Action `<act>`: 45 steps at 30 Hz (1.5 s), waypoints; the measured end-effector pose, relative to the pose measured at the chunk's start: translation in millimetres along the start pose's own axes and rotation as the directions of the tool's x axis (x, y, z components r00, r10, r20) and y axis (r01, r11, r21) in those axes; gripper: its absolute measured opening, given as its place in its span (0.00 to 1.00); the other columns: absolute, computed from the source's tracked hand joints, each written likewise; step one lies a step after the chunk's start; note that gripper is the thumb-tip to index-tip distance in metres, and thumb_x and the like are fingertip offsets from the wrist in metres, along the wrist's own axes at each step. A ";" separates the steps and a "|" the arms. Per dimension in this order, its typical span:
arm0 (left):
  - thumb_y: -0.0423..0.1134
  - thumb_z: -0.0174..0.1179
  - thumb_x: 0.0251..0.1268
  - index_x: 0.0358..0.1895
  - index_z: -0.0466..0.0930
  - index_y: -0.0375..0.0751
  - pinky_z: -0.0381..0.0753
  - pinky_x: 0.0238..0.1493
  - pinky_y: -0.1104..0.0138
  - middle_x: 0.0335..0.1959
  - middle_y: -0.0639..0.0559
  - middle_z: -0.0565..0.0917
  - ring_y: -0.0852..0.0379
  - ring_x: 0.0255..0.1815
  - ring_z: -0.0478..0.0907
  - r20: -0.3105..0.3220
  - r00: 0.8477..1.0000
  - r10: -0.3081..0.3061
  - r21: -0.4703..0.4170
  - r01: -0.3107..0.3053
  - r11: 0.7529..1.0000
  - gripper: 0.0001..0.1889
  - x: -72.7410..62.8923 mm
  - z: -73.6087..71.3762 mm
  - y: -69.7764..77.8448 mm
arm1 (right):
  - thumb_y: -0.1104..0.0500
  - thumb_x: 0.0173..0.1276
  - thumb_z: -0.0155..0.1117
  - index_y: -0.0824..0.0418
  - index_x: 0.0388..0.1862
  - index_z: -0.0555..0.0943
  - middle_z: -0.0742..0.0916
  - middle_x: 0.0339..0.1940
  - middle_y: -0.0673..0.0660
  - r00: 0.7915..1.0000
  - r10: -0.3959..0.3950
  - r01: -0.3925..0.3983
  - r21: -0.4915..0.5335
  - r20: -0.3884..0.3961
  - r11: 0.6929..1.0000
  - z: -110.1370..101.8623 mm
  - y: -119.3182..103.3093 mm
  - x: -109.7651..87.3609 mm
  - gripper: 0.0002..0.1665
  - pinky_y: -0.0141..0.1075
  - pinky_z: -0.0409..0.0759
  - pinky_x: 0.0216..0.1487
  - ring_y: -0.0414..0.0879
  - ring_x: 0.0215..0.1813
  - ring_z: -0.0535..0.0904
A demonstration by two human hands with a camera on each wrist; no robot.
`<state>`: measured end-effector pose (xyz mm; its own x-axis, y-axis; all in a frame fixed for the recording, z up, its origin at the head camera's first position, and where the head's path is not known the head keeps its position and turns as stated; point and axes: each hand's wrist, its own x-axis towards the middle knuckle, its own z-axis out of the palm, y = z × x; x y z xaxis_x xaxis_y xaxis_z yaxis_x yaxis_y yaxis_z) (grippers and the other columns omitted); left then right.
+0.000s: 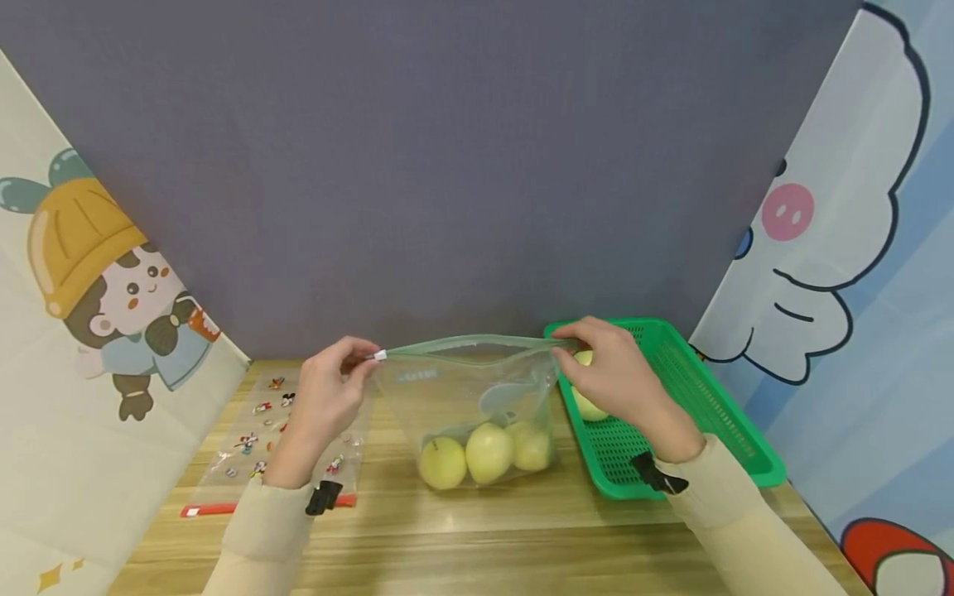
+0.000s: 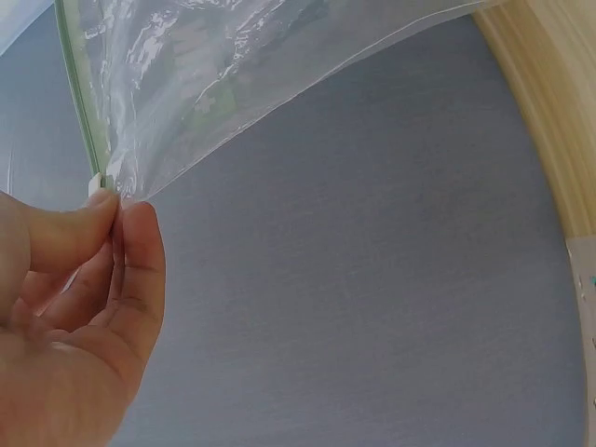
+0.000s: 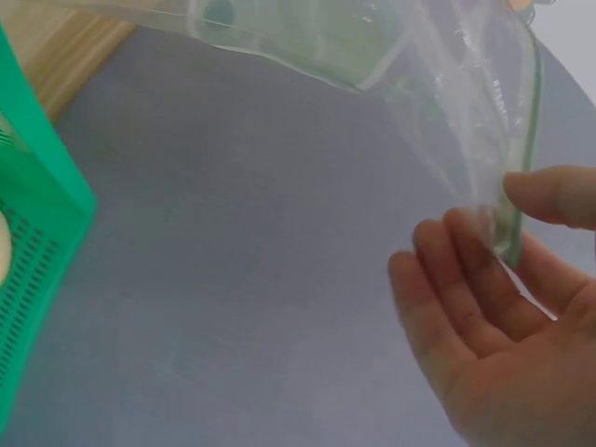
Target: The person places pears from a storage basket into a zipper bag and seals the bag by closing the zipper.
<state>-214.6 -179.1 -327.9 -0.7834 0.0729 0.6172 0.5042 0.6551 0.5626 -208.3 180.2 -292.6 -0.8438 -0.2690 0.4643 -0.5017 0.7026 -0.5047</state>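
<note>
A clear zip bag (image 1: 447, 401) with a green-edged mouth hangs between my two hands, its lower part at the table. Inside, at the bottom, are three pale yellow-green round fruits (image 1: 489, 454). With thumb and fingers my left hand (image 1: 328, 406) pinches the bag's left top corner, right beside the white slider (image 2: 96, 183). My right hand (image 1: 614, 372) pinches the opposite top corner between thumb and fingers; its other fingers (image 3: 433, 298) are loosely bent. Between the hands, the two edges of the mouth stand slightly apart.
On the right, partly behind my right hand, stands a green plastic basket (image 1: 734, 414) with another pale fruit (image 1: 587, 406) in it. A clear bag with cartoon prints (image 1: 246, 463) and a red strip (image 1: 211, 510) lies flat on the wooden table (image 1: 447, 555) at left. A grey panel (image 1: 462, 165) rises behind.
</note>
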 end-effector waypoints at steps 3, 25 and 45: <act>0.23 0.65 0.65 0.42 0.86 0.35 0.82 0.37 0.65 0.34 0.47 0.88 0.54 0.33 0.83 -0.019 0.999 0.026 -0.011 -0.026 1.000 0.07 -0.1 0.3 0.9 | 0.60 0.73 0.65 0.62 0.55 0.85 0.86 0.49 0.56 1.000 -0.021 0.022 -0.080 0.021 0.997 0.2 -12.6 2.8 0.14 0.51 0.82 0.48 0.53 0.51 0.82; 0.23 0.66 0.64 0.38 0.85 0.34 0.77 0.29 0.73 0.28 0.47 0.85 0.53 0.28 0.79 -0.031 0.999 -0.017 -0.081 0.014 0.997 0.04 2.8 10.0 13.6 | 0.58 0.70 0.68 0.59 0.50 0.87 0.87 0.47 0.52 0.959 -0.241 0.271 -0.233 0.152 0.934 41.2 -92.7 40.4 0.12 0.40 0.84 0.45 0.49 0.49 0.80; 0.34 0.65 0.70 0.38 0.84 0.35 0.80 0.27 0.69 0.28 0.47 0.84 0.52 0.28 0.81 0.073 0.980 -0.183 -0.126 0.191 0.974 0.05 4.1 9.3 21.0 | 0.57 0.76 0.63 0.61 0.57 0.85 0.86 0.53 0.56 0.922 -0.105 0.158 -0.113 0.373 0.981 76.3 -117.7 76.3 0.15 0.43 0.83 0.55 0.49 0.56 0.82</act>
<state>-210.7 -158.0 -318.6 -0.8869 0.0069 0.4619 0.3870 0.5571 0.7348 -228.1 26.7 -253.3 -0.7961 -0.5676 0.2099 -0.6038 0.7211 -0.3399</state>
